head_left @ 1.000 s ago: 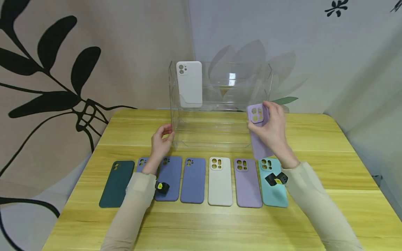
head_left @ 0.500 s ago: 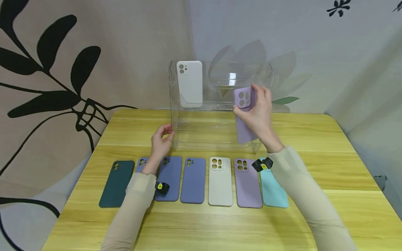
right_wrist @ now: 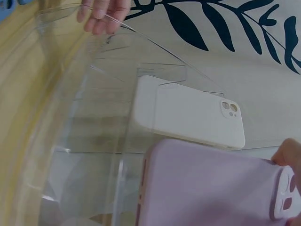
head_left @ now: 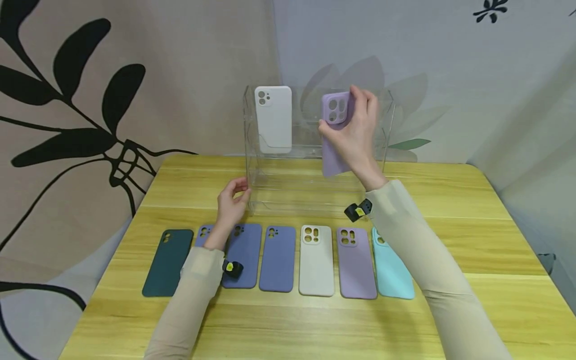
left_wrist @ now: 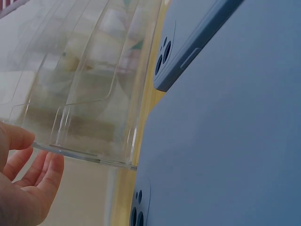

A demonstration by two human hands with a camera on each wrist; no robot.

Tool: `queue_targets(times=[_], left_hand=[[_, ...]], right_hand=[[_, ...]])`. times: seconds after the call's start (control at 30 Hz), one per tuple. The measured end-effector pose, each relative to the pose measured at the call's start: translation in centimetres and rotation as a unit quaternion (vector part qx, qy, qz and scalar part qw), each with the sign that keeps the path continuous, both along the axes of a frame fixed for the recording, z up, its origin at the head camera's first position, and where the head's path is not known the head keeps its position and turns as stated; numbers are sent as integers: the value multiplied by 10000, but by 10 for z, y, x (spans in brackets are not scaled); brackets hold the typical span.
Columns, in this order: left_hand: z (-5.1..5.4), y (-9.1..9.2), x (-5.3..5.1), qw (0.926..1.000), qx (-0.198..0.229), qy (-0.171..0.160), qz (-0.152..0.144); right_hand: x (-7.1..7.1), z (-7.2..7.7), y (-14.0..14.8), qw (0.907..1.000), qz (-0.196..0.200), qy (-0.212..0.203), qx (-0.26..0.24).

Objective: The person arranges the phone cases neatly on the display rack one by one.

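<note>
A clear stepped rack (head_left: 310, 205) stands at the back of the table, with a white phone case (head_left: 274, 120) upright on its upper tier at the left. My right hand (head_left: 357, 132) pinches a lilac case (head_left: 334, 157) by its edges near the camera cutouts, held up in front of the upper tier, right of the white case. In the right wrist view the lilac case (right_wrist: 211, 188) is beside the white case (right_wrist: 188, 110). My left hand (head_left: 231, 205) holds the rack's left side edge; in the left wrist view its thumb and fingers meet that edge (left_wrist: 84, 156).
Along the table's middle lies a row of cases: dark green (head_left: 166, 262), several blue ones (head_left: 277, 260), off-white (head_left: 316, 265), purple (head_left: 357, 267) and turquoise (head_left: 396, 275), partly under my right forearm. A wall stands behind the rack.
My right hand has moved up and to the left with the lilac case, from the rack's right front side to its upper tier. My left hand has stayed at the rack's left edge.
</note>
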State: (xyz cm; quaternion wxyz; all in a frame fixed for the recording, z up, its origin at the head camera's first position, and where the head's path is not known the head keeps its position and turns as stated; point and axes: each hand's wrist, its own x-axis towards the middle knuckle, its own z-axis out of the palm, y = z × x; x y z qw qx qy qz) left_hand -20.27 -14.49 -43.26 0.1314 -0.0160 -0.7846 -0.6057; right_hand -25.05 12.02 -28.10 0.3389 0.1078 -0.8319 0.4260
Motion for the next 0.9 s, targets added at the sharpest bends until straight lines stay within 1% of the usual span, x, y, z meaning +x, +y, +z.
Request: queue_targets(times=[0.07, 0.2, 0.27, 0.33, 0.43, 0.47, 0.5, 0.53, 0.67, 0.77, 0.9], left_hand=[[4, 1, 2, 10000, 65, -20, -36], [20, 4, 12, 9999, 104, -8, -118], [25, 6, 14, 9998, 125, -37, -134], [20, 5, 11, 9999, 88, -33, -116], [6, 1, 4, 9998, 129, 49, -111], [6, 0, 4, 9999, 122, 40, -109], [8, 1, 5, 9999, 99, 50, -115], [11, 2, 7, 9999, 91, 24, -124], [29, 6, 17, 9999, 38, -52, -146], [29, 7, 18, 9999, 60, 29, -156], [29, 6, 18, 9998, 96, 67, -158]], right_hand=[[-4, 6, -4, 10000, -31, -7, -27], [-13, 16, -10, 9998, -215, -16, -45], [-17, 20, -14, 9994, -329, 1, -71], [-22, 24, -17, 9989, -435, 5, -155], [-29, 27, -22, 9980, -535, 27, -327], [-32, 28, -24, 9977, -554, 53, -393], [-34, 28, -26, 9973, -579, 85, -444], [-37, 28, -27, 9969, -601, 100, -499], [-45, 25, -33, 9949, -676, 99, -744], [-49, 18, -37, 9936, -717, 58, -868], [-52, 10, -41, 9929, -805, 62, -873]])
